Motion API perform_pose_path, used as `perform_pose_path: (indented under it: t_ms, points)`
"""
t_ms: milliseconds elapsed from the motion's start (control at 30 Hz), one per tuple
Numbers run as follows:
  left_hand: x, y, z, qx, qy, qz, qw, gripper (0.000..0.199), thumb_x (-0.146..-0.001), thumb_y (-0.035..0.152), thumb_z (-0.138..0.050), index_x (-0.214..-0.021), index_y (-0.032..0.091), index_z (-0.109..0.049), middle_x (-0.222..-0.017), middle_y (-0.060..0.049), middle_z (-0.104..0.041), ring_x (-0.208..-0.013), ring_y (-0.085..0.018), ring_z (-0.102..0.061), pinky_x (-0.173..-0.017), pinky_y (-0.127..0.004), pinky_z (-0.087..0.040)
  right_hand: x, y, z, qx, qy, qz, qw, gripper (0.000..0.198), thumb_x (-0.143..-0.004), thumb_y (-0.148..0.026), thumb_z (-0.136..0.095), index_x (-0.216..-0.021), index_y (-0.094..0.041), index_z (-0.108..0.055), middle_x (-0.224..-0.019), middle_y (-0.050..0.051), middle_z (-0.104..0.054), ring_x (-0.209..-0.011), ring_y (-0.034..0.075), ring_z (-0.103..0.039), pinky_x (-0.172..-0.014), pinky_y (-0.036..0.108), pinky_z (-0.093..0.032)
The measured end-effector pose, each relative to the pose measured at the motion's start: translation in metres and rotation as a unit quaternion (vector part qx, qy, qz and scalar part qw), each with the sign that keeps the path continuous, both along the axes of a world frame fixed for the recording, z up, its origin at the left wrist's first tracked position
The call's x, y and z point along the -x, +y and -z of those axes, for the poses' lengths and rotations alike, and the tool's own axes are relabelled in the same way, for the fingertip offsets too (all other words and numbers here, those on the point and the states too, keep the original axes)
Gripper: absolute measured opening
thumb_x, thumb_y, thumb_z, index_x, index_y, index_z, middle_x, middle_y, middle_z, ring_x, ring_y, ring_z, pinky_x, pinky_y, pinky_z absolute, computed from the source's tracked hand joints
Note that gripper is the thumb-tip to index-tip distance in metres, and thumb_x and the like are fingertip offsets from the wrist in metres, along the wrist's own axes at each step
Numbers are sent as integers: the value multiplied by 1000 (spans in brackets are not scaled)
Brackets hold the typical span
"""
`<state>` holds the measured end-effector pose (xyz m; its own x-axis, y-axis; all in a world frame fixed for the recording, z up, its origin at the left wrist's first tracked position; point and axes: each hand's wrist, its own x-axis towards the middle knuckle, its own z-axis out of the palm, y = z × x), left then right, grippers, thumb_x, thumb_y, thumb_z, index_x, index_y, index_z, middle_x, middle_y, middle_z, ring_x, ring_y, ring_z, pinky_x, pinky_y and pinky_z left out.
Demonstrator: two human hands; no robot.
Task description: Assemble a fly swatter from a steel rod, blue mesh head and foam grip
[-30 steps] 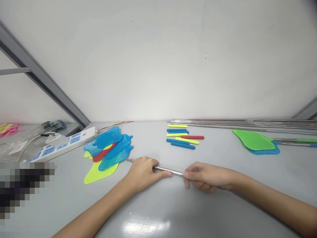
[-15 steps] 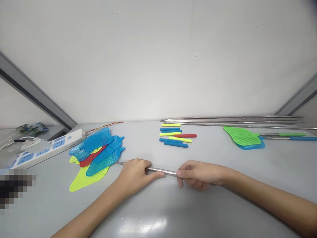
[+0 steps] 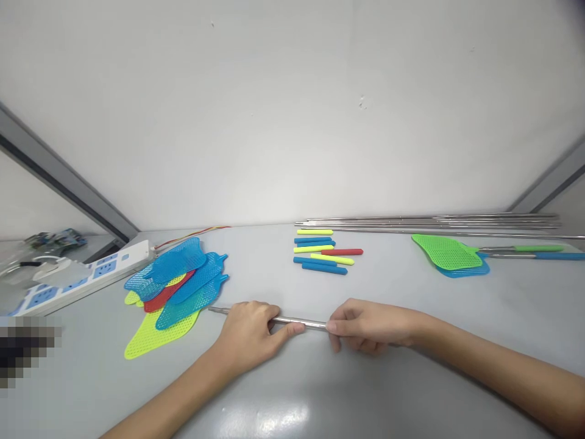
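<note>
A thin silver metal rod (image 3: 304,322) lies nearly level between my hands, low over the grey table. My left hand (image 3: 251,332) is wrapped round it from above, and the rod's tapered end pokes out to the left of the knuckles. At the right end, my right hand (image 3: 365,326) pinches the rod between thumb and fingers; the tip there is hidden. Left of my left hand is a pile of fly swatter heads, with a blue head (image 3: 194,302), a red head (image 3: 167,294) and a yellow head (image 3: 159,335).
Several coloured handle sleeves (image 3: 322,250) lie beyond my hands. A bundle of metal rods (image 3: 429,223) runs along the wall. At right lie a green fly swatter (image 3: 450,253) and a blue fly swatter (image 3: 484,266). A white power strip (image 3: 109,268) stands at left.
Both hands still hold the rod, which sits slightly lower in view. A little more of its left end shows clear of the blue swatter head.
</note>
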<state>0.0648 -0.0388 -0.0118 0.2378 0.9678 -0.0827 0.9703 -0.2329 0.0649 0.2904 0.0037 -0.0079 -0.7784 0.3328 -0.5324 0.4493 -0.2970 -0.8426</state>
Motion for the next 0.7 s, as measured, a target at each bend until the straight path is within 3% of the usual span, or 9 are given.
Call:
perform_pose_path:
  t_ms: [267,700]
  points:
    - [-5,-10,-1,-5,-4,-10,1000,61,-77,65,-24,-50,16,-48,-50,-3,-54,-47,-14,-47,-46,-24,-15,-1,-4,-1,-92,-22,-12,995,39,-81,-50,-39,-73,-14,-52,-54,-5,-36,-40,4,-30,-35,15,-24]
    - [-6,-13,-2,-10,13,-1,1000,57,-80,60,-24,-52,17,-49,-53,-3,-57,-50,-16,-50,-46,-25,-15,6,-11,-2,-154,-43,2,987,40,-83,-46,-36,-66,-13,-51,-50,-5,-36,-43,5,-31,-40,16,-26]
